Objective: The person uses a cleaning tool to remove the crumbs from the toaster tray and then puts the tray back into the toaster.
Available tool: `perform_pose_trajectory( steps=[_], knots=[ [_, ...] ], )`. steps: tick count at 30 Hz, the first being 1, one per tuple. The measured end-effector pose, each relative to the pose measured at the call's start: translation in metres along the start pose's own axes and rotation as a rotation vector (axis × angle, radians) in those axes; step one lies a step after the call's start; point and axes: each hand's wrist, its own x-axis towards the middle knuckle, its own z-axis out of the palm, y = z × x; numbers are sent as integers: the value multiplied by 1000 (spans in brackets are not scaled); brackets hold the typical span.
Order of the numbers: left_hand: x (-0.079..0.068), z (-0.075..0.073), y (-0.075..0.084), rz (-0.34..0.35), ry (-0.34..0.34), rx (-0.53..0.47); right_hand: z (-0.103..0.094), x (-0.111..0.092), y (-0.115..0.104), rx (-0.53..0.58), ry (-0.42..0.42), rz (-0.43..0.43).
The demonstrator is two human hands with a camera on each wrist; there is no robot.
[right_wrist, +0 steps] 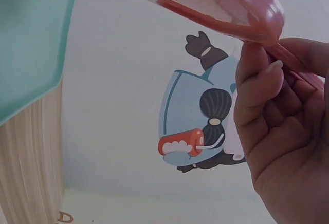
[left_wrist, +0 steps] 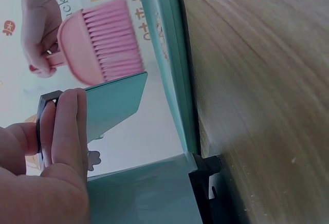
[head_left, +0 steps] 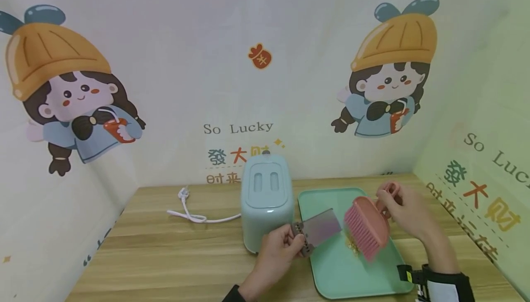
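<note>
My left hand (head_left: 276, 252) pinches the dark end of a crumb tray (head_left: 322, 229), a thin, shiny metal plate held tilted over the left side of a green tray (head_left: 331, 265). With my right hand (head_left: 410, 210) I grip a pink brush (head_left: 374, 221) by its handle. In the head view the brush's bristles hang above the green tray, just right of the plate's far end. Yellowish crumbs (head_left: 352, 247) lie on the green tray, partly hidden by the bristles. In the left wrist view, the bristles (left_wrist: 115, 41) appear close beside the plate's edge.
A pale blue toaster (head_left: 267, 201) stands upright left of the green tray, close to my left hand. Its white cord (head_left: 215, 221) and plug (head_left: 183, 193) lie on the wooden table (head_left: 165, 256). A printed cloth (head_left: 306, 86) hangs behind and along the sides.
</note>
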Motion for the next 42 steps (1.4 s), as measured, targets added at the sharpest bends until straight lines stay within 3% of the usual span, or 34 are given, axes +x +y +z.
perform_pose_trajectory(
  steps=[2,4,6,11,14,19,22,25,31,35,39,42],
  knots=[
    [0,0,1,2,-1,0,0,0,-1,7,84,-40],
    [0,-1,1,9,0,0,1,1,-3,3,111,-66],
    [0,-1,1,16,2,-1,2,2,-5,-4,68,-69],
    [0,-2,1,21,4,17,2,1,-7,47,-134,-2],
    [0,-2,2,16,0,24,-1,-2,-9,102,-128,3],
    [0,-2,3,19,-3,16,-3,-3,-15,174,-45,-104],
    [0,-3,3,14,-6,16,0,0,-16,268,-114,-169],
    [1,-3,2,3,-10,19,2,2,-12,290,-171,-159],
    [0,-2,1,-2,-23,0,-4,-5,2,98,-80,-28],
    [0,-1,1,-3,-23,-15,-7,-5,-2,150,-5,-111],
    [1,0,1,-2,-11,-32,-3,-1,-10,295,-114,-198],
    [1,1,1,-4,-6,-44,1,1,-10,276,-169,-141]
  ],
)
